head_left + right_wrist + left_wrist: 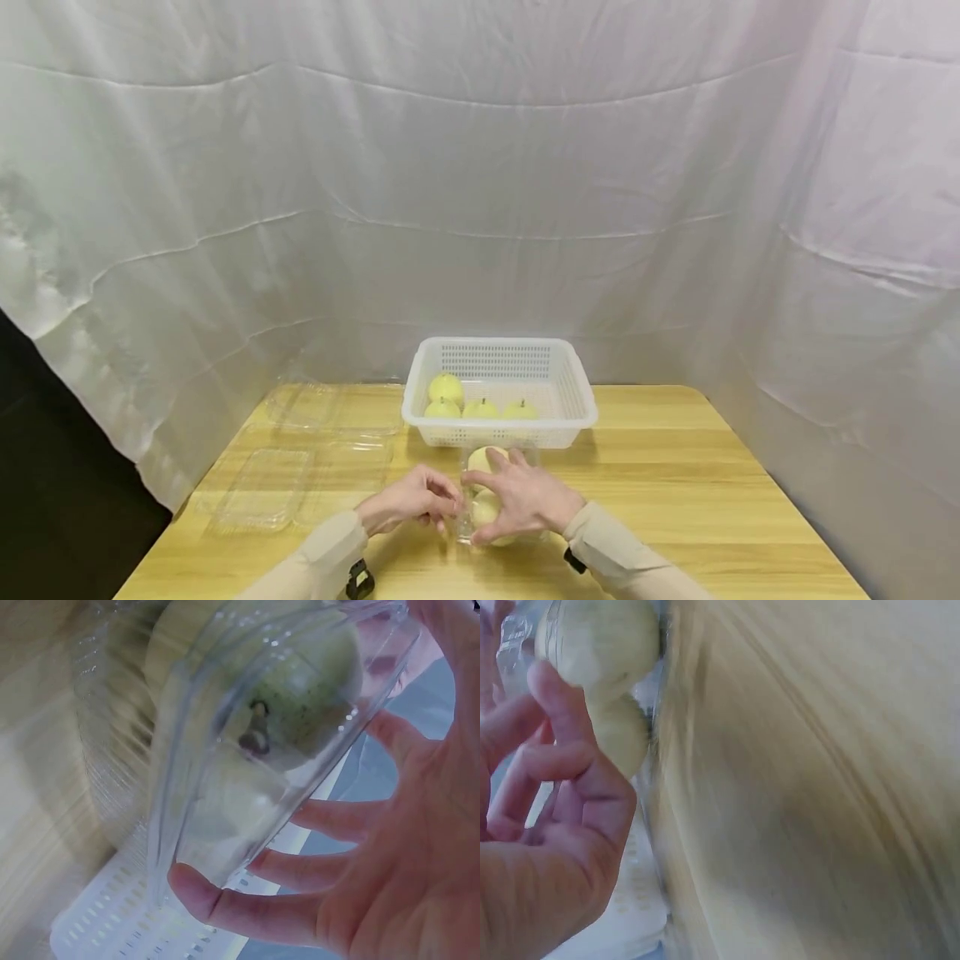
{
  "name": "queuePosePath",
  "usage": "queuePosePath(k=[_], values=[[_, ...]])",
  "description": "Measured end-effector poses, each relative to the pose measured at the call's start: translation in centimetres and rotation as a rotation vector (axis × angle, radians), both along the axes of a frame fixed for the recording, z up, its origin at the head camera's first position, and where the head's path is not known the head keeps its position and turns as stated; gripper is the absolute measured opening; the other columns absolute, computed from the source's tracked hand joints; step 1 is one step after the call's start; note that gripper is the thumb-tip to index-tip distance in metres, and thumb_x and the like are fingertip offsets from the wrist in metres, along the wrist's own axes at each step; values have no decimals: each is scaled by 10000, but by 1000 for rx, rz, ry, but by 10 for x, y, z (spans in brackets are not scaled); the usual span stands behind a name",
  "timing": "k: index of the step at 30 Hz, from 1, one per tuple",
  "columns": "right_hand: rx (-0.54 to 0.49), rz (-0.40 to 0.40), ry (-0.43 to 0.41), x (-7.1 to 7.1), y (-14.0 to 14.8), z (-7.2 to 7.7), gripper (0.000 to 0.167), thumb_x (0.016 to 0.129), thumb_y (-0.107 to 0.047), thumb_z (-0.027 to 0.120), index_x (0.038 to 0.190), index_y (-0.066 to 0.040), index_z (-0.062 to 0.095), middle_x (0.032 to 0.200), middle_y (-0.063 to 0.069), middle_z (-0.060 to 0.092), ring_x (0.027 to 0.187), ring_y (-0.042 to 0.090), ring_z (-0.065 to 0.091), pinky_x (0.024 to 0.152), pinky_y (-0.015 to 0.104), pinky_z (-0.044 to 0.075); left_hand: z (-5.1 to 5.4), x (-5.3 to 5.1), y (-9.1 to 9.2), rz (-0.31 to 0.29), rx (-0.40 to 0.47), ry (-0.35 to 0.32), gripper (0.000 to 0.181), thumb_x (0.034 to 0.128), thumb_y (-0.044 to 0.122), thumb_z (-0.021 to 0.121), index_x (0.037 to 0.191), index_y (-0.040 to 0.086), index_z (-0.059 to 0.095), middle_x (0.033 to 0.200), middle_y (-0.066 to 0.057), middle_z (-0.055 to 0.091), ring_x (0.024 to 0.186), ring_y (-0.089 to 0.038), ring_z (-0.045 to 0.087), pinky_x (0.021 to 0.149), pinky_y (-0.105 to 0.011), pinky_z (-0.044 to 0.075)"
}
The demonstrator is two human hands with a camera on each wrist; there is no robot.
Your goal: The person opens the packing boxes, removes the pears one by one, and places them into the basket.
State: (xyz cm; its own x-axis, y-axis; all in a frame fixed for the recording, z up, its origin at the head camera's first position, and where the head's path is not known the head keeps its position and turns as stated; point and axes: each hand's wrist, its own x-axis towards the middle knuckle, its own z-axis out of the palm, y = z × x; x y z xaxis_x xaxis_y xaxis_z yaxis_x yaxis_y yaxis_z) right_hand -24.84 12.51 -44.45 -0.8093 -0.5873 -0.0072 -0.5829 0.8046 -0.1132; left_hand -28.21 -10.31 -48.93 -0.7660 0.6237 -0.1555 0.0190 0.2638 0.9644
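Observation:
A clear plastic clamshell box (462,533) with pale yellow-green pears (486,507) inside stands on the table before me. My right hand (525,496) is spread over its lid, with fingers fairly straight. In the right wrist view, fingertips (193,891) press along the lid's edge, and a pear's dark stem (256,731) shows through the plastic. At the box's left edge my left hand (420,500) has its fingers bent, thumb and a fingertip meeting at the rim. The left wrist view shows this left hand (562,795) beside two pears (604,645); the exact pinch is partly hidden.
Behind the box stands a white perforated plastic basket (420,429) with several pears (446,388) at its left and front. More clear plastic boxes (262,492) lie open on the left of the wooden table (675,467). A pale curtain (510,183) encloses the back and sides.

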Motion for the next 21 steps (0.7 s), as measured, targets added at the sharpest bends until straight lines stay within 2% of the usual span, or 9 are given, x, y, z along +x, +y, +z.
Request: queuePosePath(k=[5,8,10,13,17,21], values=[[7,-17,-12,3,-4,-1,916,611,-766,732,1413,-439,434,1512,165,375,1308,494,413,817,654,516,-1,-7,-1,107,21,54,184,847,80,717,982,-42,688,789,-58,698,556,-119,627,486,-212,361],[24,-32,-6,4,-6,-4,914,618,-743,744,1420,-462,406,1536,168,348,1321,494,402,816,649,519,-2,-10,3,142,40,84,210,854,45,691,1025,-58,627,832,-92,677,638,-157,640,555,-276,485],[34,-39,-1,4,-7,-5,892,637,-728,739,1420,-479,393,1531,156,351,1311,491,413,809,645,523,-3,-13,5,167,42,101,271,850,14,667,1092,-65,574,868,-123,668,687,-190,649,640,-336,549],[39,-34,12,4,-8,-6,894,653,-701,737,1438,-498,360,1498,131,380,1280,469,444,787,620,539,-2,-16,9,206,20,123,443,836,-23,636,1250,-73,487,925,-148,648,744,-235,661,744,-403,568],[47,-30,27,4,-8,-6,920,655,-682,739,1462,-459,357,1483,126,392,1268,460,455,772,618,544,1,-23,14,240,-3,122,650,802,-41,616,1410,-67,386,947,-167,649,757,-244,659,748,-413,565],[54,-26,38,5,-7,-7,892,652,-686,740,1438,-435,401,1460,115,411,1261,437,461,778,615,543,0,-32,19,244,-16,92,675,810,-18,623,1442,-45,386,915,-134,660,731,-201,645,691,-377,567]])
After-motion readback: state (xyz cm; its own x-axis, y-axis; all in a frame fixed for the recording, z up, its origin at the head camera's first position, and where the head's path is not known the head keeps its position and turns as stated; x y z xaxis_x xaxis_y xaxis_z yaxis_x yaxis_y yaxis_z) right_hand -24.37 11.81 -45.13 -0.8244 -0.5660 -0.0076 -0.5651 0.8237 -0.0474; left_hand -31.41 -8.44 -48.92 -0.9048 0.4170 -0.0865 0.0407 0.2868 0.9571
